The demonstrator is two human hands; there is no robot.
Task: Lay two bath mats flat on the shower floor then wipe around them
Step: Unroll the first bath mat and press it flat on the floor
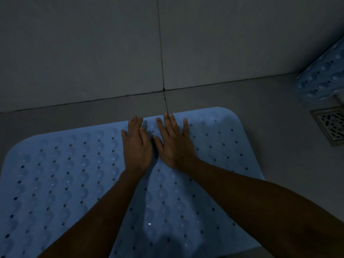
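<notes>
1. Mat (61, 179): pale blue, perforated and dimpled, spread on the floor (270, 112). Landmark for all entries below. Its long axis runs left to right across the view; the far edge lies close to the wall (93, 53) with a bare strip of floor between. The left end and near edge run out of frame. It looks flat where visible.

2. Left hand (136, 146): palm down on the mat, near the middle of its far edge. Fingers straight and close together, tips at the edge. It grips nothing. The forearm comes up from the mat's near-left side.

3. Right hand (173, 144): palm down on the mat, just right of the left hand, thumbs almost touching. Fingers spread and flat, the longest tips reaching just past the far edge. Nothing held. The forearm crosses the mat from the near right.

4. Drain (330, 125): metal grate set in the floor, right of the mat's far right corner, apart from it.

5. Second mat (323, 75): same blue, dimpled, not yet laid; it sits bunched or rolled against the wall, beyond the drain, to the far right of the mat. Judgement: it lies to the right of both hands, and the right hand is nearer, so the reach falls to that side.
</notes>
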